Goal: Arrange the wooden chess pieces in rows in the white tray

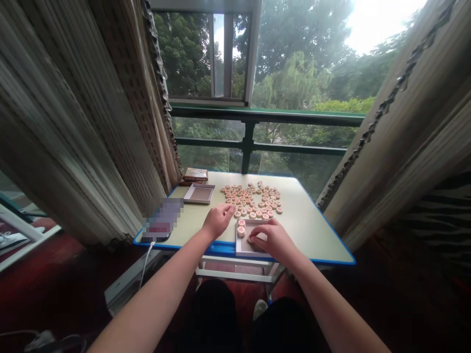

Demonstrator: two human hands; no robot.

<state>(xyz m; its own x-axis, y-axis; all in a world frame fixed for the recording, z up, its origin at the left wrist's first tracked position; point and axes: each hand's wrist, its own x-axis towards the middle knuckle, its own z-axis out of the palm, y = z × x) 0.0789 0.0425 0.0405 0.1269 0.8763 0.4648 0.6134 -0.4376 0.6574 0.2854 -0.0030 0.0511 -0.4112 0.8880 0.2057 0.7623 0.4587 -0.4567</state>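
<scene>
Several round wooden game pieces point(253, 200) with red marks lie spread across the middle of a small pale table point(312, 230) with a blue rim. A shallow white box tray point(241, 247) sits at the near edge and holds two pieces point(241, 228) at its far left corner. My left hand point(218, 220) is curled, its fingertips pinched at a piece on the near left side of the spread. My right hand point(274, 238) rests over the tray, fingers bent, pinching a piece against the tray's floor.
A second shallow tray point(199, 193) lies at the back left, with a brown patterned box point(195, 174) behind it. A phone point(162, 220) with a white cable lies at the table's left edge. Curtains hang on both sides; a railing and window stand behind.
</scene>
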